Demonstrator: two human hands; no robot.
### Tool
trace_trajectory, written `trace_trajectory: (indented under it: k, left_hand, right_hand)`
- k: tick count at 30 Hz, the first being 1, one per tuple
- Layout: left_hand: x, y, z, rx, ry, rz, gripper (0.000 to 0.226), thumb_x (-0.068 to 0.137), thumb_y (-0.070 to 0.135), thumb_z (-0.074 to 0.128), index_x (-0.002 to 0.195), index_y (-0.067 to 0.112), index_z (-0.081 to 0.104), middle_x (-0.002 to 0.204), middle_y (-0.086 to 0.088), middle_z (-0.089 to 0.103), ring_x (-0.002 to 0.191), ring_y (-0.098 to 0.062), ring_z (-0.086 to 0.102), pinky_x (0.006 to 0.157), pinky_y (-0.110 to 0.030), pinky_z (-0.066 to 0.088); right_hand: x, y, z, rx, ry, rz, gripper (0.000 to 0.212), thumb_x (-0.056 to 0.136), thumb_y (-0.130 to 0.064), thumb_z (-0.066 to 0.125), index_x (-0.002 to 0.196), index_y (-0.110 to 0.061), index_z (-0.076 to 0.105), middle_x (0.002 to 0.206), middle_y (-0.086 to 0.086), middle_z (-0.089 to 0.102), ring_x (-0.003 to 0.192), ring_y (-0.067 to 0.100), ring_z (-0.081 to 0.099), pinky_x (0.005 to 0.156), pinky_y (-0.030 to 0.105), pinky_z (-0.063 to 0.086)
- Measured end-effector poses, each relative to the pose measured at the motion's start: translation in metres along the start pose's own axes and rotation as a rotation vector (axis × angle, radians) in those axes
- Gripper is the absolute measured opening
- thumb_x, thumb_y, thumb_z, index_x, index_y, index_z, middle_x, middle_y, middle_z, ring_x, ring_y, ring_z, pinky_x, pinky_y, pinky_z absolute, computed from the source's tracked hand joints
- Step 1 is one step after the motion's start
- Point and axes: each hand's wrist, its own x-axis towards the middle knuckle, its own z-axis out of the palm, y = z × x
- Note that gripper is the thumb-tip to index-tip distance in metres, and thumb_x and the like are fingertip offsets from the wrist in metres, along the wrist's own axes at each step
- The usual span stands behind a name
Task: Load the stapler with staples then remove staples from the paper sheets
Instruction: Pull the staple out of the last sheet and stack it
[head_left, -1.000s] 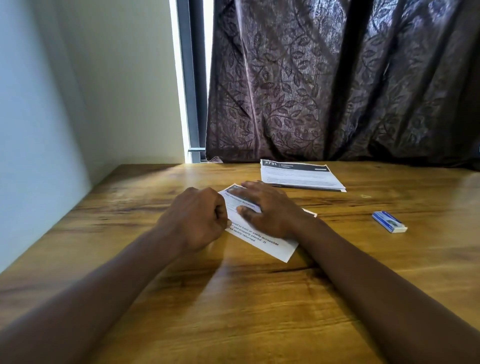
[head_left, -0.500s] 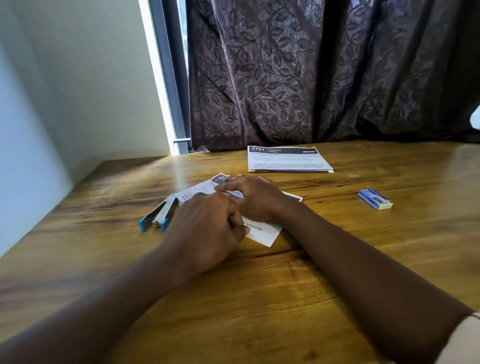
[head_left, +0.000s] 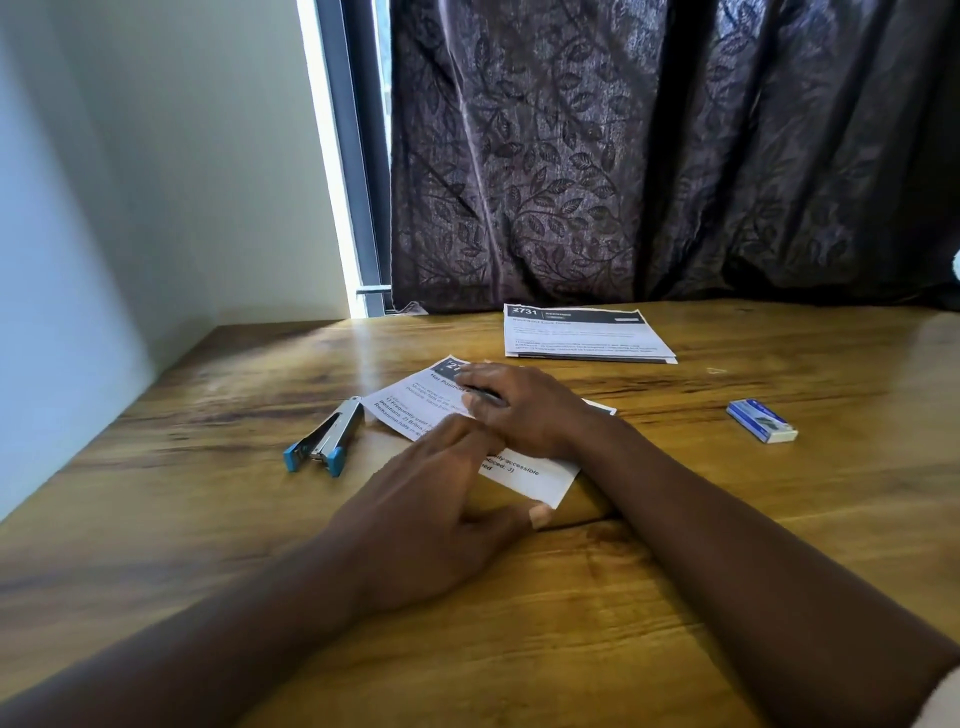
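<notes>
Now | stapler (head_left: 324, 436) diagonal, nose toward sheets (head_left: 410, 402) | left hand (head_left: 436, 519), right hand (head_left: 524, 410): fingers (head_left: 483, 371) flat, pressing sheets

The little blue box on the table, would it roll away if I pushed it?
Probably not: the blue box has flat sides and lies flat on the table, so it would likely slide. It looks small, so probably light. It seems cardboard, so squeezing might dent it.

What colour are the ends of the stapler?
The stapler ends are blue, seen in the head view.
</notes>
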Motion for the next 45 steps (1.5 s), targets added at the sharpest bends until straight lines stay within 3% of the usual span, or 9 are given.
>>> trace_trajectory:
  k: [4,8,10,13,17,23,33,39,45]
  left_hand:
    - [-0.005,-0.004,-0.004,0.070,-0.059,-0.029,0.096,0.082,0.087,0.029,0.161,0.032,0.021,0.167,0.017,0.022,0.150,-0.005,0.027,0.122,-0.029,0.028]
    - [-0.001,-0.010,-0.010,0.099,-0.034,-0.081,0.103,0.079,0.089,0.017,0.159,0.025,0.030,0.167,0.010,0.026,0.152,-0.012,0.027,0.124,-0.036,0.027]
    - [0.002,-0.024,-0.016,0.115,-0.011,-0.128,0.093,0.084,0.086,0.019,0.148,0.026,0.049,0.157,0.009,0.044,0.143,-0.016,0.042,0.118,-0.038,0.037]
    - [0.007,-0.047,-0.026,0.145,0.059,-0.205,0.067,0.093,0.076,0.030,0.114,0.024,0.067,0.122,0.009,0.066,0.109,-0.014,0.063,0.094,-0.038,0.051]
    - [0.011,-0.057,-0.024,0.185,0.069,-0.235,0.058,0.091,0.071,0.048,0.119,0.023,0.065,0.131,0.006,0.064,0.110,-0.015,0.061,0.095,-0.038,0.051]
    - [0.012,-0.053,-0.026,0.208,0.112,-0.235,0.061,0.086,0.073,0.055,0.127,0.028,0.064,0.126,0.007,0.062,0.113,-0.014,0.057,0.094,-0.034,0.050]
    - [0.011,-0.053,-0.032,0.115,0.223,-0.263,0.050,0.087,0.064,0.063,0.126,0.034,0.065,0.126,0.013,0.064,0.109,-0.012,0.060,0.086,-0.032,0.051]
    - [0.013,-0.057,-0.030,0.108,0.224,-0.262,0.049,0.088,0.063,0.064,0.127,0.033,0.065,0.124,0.012,0.063,0.110,-0.011,0.059,0.086,-0.030,0.050]
    - [0.017,-0.064,-0.026,0.057,0.262,-0.268,0.056,0.087,0.063,0.064,0.134,0.034,0.060,0.125,0.011,0.062,0.108,-0.012,0.061,0.086,-0.031,0.053]
  right_hand:
    - [0.000,0.001,-0.001,-0.023,-0.012,0.001,0.050,0.104,-0.042,0.047,0.151,-0.025,0.047,0.161,-0.004,0.039,0.152,0.014,0.027,0.121,0.034,0.023]
    - [0.001,0.005,0.000,-0.031,-0.004,-0.007,0.050,0.103,-0.045,0.048,0.149,-0.027,0.049,0.161,-0.006,0.040,0.152,0.011,0.025,0.122,0.032,0.022]
    - [0.003,0.008,0.001,-0.032,0.013,-0.012,0.050,0.101,-0.048,0.049,0.147,-0.028,0.052,0.158,-0.007,0.043,0.150,0.012,0.030,0.121,0.033,0.025]
    - [0.003,0.008,0.000,-0.018,0.024,-0.024,0.052,0.096,-0.053,0.049,0.142,-0.030,0.057,0.154,-0.008,0.050,0.145,0.014,0.040,0.118,0.040,0.034]
    - [-0.004,0.001,-0.005,-0.227,0.110,-0.004,0.054,0.097,-0.057,0.049,0.142,-0.027,0.056,0.145,-0.007,0.054,0.132,0.018,0.048,0.107,0.039,0.039]
    - [-0.008,-0.004,-0.010,-0.458,0.104,0.244,0.075,0.092,-0.076,0.031,0.136,-0.021,0.054,0.135,0.007,0.049,0.125,0.026,0.043,0.100,0.046,0.038]
    - [-0.007,-0.004,-0.009,-0.319,0.166,0.210,0.048,0.088,-0.070,0.050,0.103,-0.025,0.052,0.104,-0.003,0.056,0.101,0.020,0.053,0.088,0.040,0.046]
    - [-0.007,-0.004,-0.007,-0.300,0.183,0.149,0.045,0.093,-0.065,0.049,0.111,-0.024,0.051,0.107,-0.004,0.050,0.104,0.016,0.047,0.086,0.037,0.045]
    - [-0.008,-0.006,-0.006,-0.243,0.202,0.031,0.031,0.094,-0.058,0.055,0.096,-0.030,0.042,0.094,-0.009,0.048,0.089,0.012,0.045,0.073,0.031,0.034]
